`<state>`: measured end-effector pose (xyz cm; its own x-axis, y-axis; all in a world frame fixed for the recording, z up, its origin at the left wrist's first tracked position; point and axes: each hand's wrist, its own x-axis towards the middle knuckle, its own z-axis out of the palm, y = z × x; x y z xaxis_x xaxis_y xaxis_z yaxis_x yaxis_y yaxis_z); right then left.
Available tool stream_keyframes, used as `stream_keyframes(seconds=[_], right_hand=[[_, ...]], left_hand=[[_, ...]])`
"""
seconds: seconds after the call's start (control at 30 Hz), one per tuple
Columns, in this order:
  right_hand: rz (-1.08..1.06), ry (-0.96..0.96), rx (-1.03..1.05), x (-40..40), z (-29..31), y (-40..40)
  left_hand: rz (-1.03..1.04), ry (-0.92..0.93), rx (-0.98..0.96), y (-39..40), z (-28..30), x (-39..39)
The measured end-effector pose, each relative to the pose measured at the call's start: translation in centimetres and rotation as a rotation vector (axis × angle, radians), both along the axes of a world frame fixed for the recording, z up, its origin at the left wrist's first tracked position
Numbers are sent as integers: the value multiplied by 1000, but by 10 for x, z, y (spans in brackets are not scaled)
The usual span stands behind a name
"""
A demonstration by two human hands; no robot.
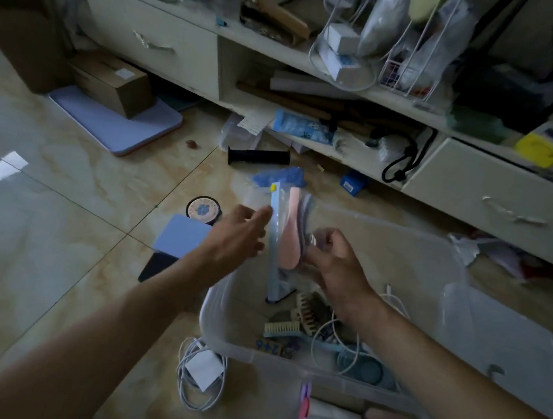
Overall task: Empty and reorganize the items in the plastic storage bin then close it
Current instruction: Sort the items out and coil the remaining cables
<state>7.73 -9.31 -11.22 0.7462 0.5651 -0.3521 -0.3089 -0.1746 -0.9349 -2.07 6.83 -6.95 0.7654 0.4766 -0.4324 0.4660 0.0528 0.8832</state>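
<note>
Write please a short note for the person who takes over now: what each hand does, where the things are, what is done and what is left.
Right hand: grips a clear packet with pink and blue items, held above the bin.
Left hand: open, fingers touching the packet's left edge.
Bin: open on the floor; inside lie a brush, a comb and a white cable.
Lid: off, beside the bin on the right.
Done: a charger with cable, a blue pad and a round tin lie on the floor outside the bin.
Left: finish emptying, put things back in order, close the lid.
</note>
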Motion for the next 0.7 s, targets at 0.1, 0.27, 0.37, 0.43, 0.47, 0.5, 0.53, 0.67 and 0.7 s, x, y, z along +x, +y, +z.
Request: stream_keyframes(seconds=[0.1, 0.27, 0.37, 0.43, 0.47, 0.5, 0.53, 0.67, 0.7], right_hand=[[145, -82, 80, -27, 12, 1], [154, -231, 28, -38, 9, 22], [165, -298, -21, -45, 10, 41], [196, -329, -32, -54, 14, 57], [234, -345, -35, -59, 18, 67], [288, -361, -47, -65, 24, 76], [340, -362, -56, -72, 29, 86], [422, -435, -146, -102, 43, 109], [402, -479, -178, -105, 43, 108]], left_hand=[[-27, -54, -139, -18, 12, 4], [178, -31, -74, -20, -2, -1], [255, -23, -37, -14, 1, -13], [347, -44, -53, -7, 8, -27], [386, -49, -37, -2, 13, -36], [427, -44, -14, 4, 17, -46], [480, -38, -9, 9, 22, -56], [648, 70, -77, 40, 17, -99], [675, 109, -107, 51, 9, -109]])
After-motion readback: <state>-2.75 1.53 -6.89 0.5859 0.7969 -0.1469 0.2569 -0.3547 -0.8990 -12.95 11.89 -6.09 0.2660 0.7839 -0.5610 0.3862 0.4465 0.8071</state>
